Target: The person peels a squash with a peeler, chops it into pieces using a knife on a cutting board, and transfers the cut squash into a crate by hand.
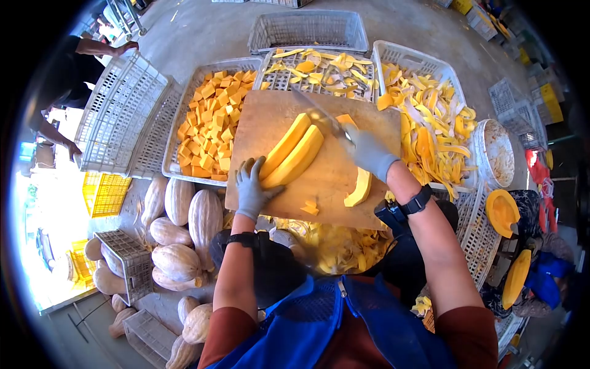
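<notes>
In a grey glove, my left hand (pixel 251 187) presses its fingers on the near ends of two long peeled pumpkin strips (pixel 301 154). The strips lie side by side, slanting across a wooden cutting board (pixel 264 111). My right hand (pixel 372 154), also gloved, is closed around a knife (pixel 319 114). Its blade is blurred and points up and left, close to the far ends of the strips. A curved pumpkin piece (pixel 359 187) lies on the board below my right hand. Small pumpkin scraps (pixel 311 208) rest at the board's near side, and another piece (pixel 346 120) sits behind the knife hand.
Left of the board, a crate (pixel 170 163) holds pumpkin cubes. Peelings fill the right crate (pixel 424 55) and cover the slatted crate behind. Whole pumpkins (pixel 206 221) lie on the floor at left. At far left, another person's hand (pixel 75 150) holds stacked white crates (pixel 110 117).
</notes>
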Tool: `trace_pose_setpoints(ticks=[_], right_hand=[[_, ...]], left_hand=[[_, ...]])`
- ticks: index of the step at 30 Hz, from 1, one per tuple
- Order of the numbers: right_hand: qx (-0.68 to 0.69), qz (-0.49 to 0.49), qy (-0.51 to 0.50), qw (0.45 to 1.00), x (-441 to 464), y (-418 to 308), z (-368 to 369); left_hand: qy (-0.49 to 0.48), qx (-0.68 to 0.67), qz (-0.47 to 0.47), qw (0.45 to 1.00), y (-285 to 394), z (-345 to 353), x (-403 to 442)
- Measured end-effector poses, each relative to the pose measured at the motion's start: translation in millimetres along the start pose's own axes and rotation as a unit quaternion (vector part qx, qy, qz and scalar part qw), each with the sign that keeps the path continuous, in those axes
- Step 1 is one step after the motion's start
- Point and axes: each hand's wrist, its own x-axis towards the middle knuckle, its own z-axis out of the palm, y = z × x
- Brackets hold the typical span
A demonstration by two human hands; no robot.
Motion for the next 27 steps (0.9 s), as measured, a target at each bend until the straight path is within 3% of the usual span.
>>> trace_pose_setpoints(ticks=[4, 7, 11, 13, 16, 19, 27], right_hand=[[-0.003, -0.033, 0.101, 0.994, -4.7, -47.6, -10.0], [-0.051, -0.025, -0.013, 0.998, 5.5, -14.1, 63.0], [-0.032, 0.008, -0.010, 0.999, -5.2, -4.9, 70.0], [-0.013, 0.047, 0.001, 0.999, -23.0, -37.5, 37.5], [0.004, -0.005, 0.076, 0.997, -30.6, -56.7, 38.8], [-0.047, 0.020, -0.034, 0.998, -9.2, -16.4, 100.9], [-0.015, 0.032, -0.031, 0.999, -49.4, -84.4, 25.9]], left_hand=[[0.013, -0.003, 0.010, 1.000, -1.9, 3.3, -3.2], [0.024, -0.005, 0.012, 1.000, -2.9, 3.8, -5.9], [0.021, -0.015, 0.010, 1.000, -3.1, 3.3, -4.7], [0.030, -0.018, 0.014, 0.999, -3.8, 5.3, -5.4], [0.035, -0.017, 0.012, 0.999, -4.5, 5.4, -4.4], [0.032, -0.023, 0.004, 0.999, -5.2, 7.5, -6.2], [0.039, -0.040, -0.013, 0.998, -0.2, 4.1, -7.2]])
